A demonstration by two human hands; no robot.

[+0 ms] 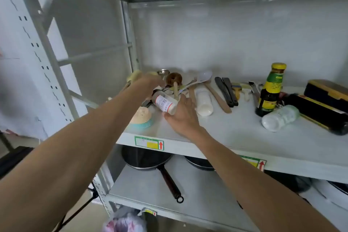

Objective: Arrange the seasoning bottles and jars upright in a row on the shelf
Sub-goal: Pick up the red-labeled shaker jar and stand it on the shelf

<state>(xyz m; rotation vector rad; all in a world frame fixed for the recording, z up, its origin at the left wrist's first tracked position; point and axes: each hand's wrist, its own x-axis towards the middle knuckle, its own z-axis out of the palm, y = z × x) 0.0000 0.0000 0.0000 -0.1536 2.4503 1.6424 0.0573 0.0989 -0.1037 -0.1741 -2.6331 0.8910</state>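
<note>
A small clear jar (165, 104) with a white and red label and pale contents lies tilted on the grey shelf (235, 133) at the left. My left hand (150, 83) grips its top end, and my right hand (183, 114) cups its bottom end. To the right a white bottle (204, 102) lies flat on its side. A dark sauce bottle (270, 90) with a yellow cap and green label stands upright. Beside it a white jar (279, 118) lies on its side, and a large dark bottle (320, 113) lies flat at the far right.
Wooden spatulas, a white spoon (204, 77), brushes and dark utensils (227, 91) lie across the back of the shelf. A woven cap on a teal sponge (142, 118) sits near the front left. A dark box (328, 91) is at the far right. Pans (148, 158) sit on the shelf below.
</note>
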